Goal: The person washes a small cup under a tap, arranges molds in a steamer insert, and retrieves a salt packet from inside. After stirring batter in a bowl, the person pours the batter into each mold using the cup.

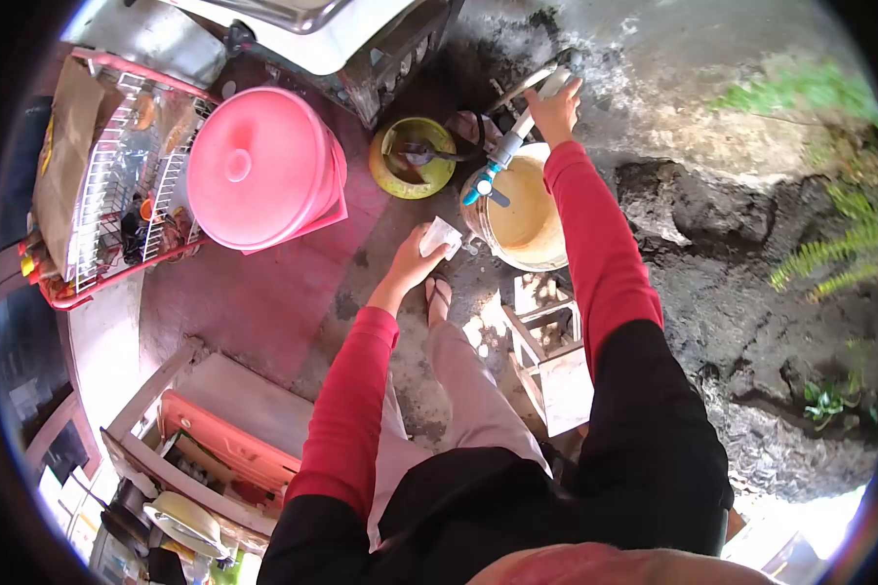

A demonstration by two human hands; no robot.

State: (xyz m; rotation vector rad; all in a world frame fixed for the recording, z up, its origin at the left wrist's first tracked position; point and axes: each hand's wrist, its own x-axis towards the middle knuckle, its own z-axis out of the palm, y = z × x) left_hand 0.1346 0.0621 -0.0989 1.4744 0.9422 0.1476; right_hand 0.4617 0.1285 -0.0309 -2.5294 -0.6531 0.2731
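Left of centre: pink, round, lidded plastic tub (254,166), set on the floor.

Centre: left hand (415,257), thumb and fingers clamped on a whitish, flat-faced, roughly rectangular object (443,238). Step in hand, as judged: one hand carries this object while the other reaches to the pipework. Next move, as judged, calls for a firm left hold and a steady right arm over the bucket.

Condition of the whitish object: pale, straight-edged, tilted, upper end clear of the fingers; material and any markings too small to tell.

Upper centre: yellow-green round basin (396,185), dark contents unclear. Just right of it, a metal-bodied tap with blue fittings (486,185), in front of the left rim of a cream, round bucket (523,200); liquid within cannot be told.

Upper right of centre: pale, straight, tubular pipe (525,125), running up from the tap; right hand (556,112) at its upper end, fingers partly spread, apparently touching. Whether they are closed round it cannot be told.
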